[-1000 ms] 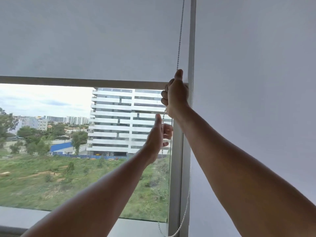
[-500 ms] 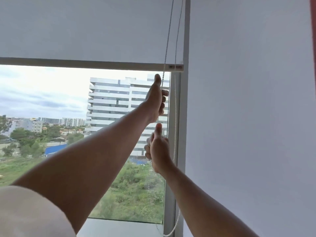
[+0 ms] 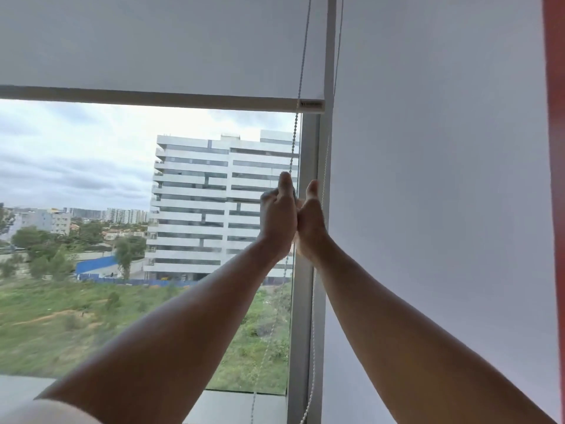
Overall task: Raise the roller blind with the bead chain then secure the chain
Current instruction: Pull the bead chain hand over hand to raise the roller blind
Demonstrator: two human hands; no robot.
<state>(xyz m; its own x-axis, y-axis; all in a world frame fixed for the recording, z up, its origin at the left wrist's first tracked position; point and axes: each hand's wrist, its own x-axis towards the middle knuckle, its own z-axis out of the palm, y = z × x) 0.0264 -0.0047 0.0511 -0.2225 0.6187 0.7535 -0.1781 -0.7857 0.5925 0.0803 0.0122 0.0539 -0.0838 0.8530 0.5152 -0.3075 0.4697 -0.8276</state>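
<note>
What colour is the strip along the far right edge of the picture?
The strip is reddish orange, seen in the head view, the only one.

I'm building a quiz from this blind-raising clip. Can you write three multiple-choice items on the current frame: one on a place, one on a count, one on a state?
1. Where are the two hands relative to the blind's bottom bar?
A. Above it
B. Below it, side by side
C. Far apart, one at the sill

2. How many strands of bead chain run up past the bottom bar?
A. One
B. Two
C. Four

3. How far is the roller blind raised?
A. Fully down
B. Partly, with the view open beneath it
C. Fully rolled up

Answers:
1 B: the left hand and right hand touch each other at about the same height, under the bottom bar.
2 B: one strand of the bead chain crosses the roller blind, another runs by the window frame.
3 B: a white building shows below the bar.
</note>
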